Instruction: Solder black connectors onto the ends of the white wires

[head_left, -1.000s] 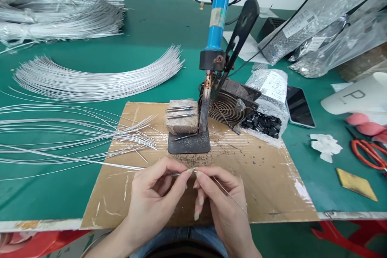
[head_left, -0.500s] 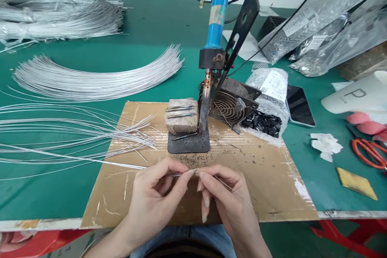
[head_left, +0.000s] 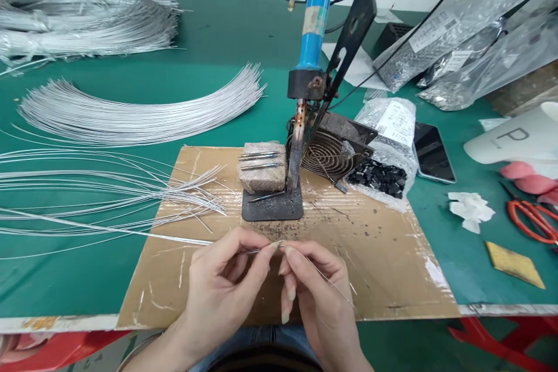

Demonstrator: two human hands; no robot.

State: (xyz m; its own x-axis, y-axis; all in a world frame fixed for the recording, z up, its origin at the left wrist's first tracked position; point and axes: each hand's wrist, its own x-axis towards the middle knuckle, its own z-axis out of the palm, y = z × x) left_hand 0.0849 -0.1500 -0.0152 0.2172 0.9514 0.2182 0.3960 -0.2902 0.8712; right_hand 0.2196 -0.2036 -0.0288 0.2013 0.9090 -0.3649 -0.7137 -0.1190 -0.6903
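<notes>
Pinching a silver wire [head_left: 174, 238] between thumb and forefinger, the left hand [head_left: 222, 290] holds its end just in front of the soldering stand [head_left: 272, 207], above the cardboard sheet [head_left: 383, 256]. The right hand [head_left: 318, 299] has its grip pressed together too, on a fine strand [head_left: 330, 281] that trails off to the right of the stand and back toward the person. The two pinches meet tip to tip, all but touching, straight in front of the stand's base plate.

The silver wire's long axis runs sideways, reaching far out to the left of the stand over the green tabletop [head_left: 218, 46], alongside the loose wires [head_left: 108, 195]. The left hand is the nearer to its length; the right hand meets only its end. The soldering iron [head_left: 316, 11] stands upright in the stand, tip down, behind the fingertips and apart from them.
</notes>
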